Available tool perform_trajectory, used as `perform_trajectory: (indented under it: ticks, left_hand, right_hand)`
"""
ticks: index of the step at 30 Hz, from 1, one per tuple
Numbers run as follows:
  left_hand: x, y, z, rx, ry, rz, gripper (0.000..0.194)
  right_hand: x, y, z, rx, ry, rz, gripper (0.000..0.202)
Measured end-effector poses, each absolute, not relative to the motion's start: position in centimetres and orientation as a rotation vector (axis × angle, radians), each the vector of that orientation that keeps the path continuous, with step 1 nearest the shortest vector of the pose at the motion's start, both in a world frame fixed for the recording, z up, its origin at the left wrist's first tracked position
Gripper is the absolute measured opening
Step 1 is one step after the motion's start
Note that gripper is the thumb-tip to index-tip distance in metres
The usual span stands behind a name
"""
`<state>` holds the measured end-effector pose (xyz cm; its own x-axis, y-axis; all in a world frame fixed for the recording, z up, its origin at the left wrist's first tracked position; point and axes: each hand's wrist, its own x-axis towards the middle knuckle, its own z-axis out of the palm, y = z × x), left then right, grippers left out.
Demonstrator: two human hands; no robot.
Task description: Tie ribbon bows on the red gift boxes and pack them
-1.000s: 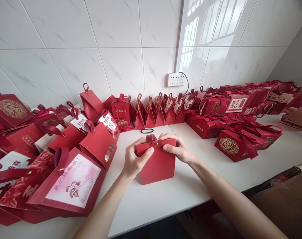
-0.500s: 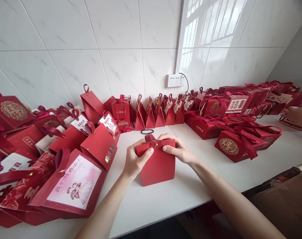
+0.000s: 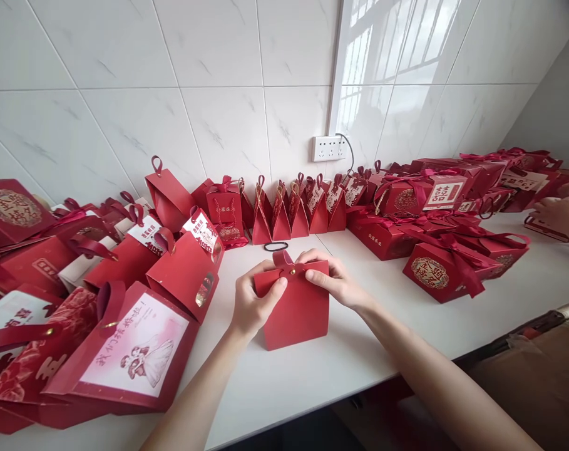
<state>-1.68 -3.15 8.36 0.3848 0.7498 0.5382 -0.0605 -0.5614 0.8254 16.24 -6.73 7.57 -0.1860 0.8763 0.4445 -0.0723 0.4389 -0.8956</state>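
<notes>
A red gift box [image 3: 296, 316] stands upright on the white table in front of me. Its top carries a dark red loop handle [image 3: 281, 259] fixed by a small gold stud. My left hand [image 3: 256, 297] pinches the upper left edge, thumb on the front face just left of the stud. On the upper right edge my right hand [image 3: 331, 279] grips likewise, its thumb to the right of the stud. The other fingers of both hands are mostly hidden behind the box. Behind it on the table lies a black elastic band [image 3: 275, 246].
Piled red gift boxes [image 3: 138, 351] crowd the left. A row of triangular boxes [image 3: 280, 216] lines the tiled wall below a white socket strip [image 3: 329, 149]. Ribbon-tied boxes [image 3: 446, 266] fill the right, where another person's hand [image 3: 554, 213] shows. The table's front edge [image 3: 307, 410] lies near me.
Both hands keep hold of the gift box in nearly the same pose. The view has shifted slightly. At the far right, more of the other person's hands shows.
</notes>
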Motion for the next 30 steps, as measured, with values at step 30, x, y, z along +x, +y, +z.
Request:
perform_trajectory:
  ticks: [30]
  left_hand:
    - [-1.7, -3.2, 8.5, 1.924, 0.676, 1.326, 0.011]
  right_hand:
    - [15.2, -7.2, 8.4, -0.891, -1.477, 0.865, 0.020]
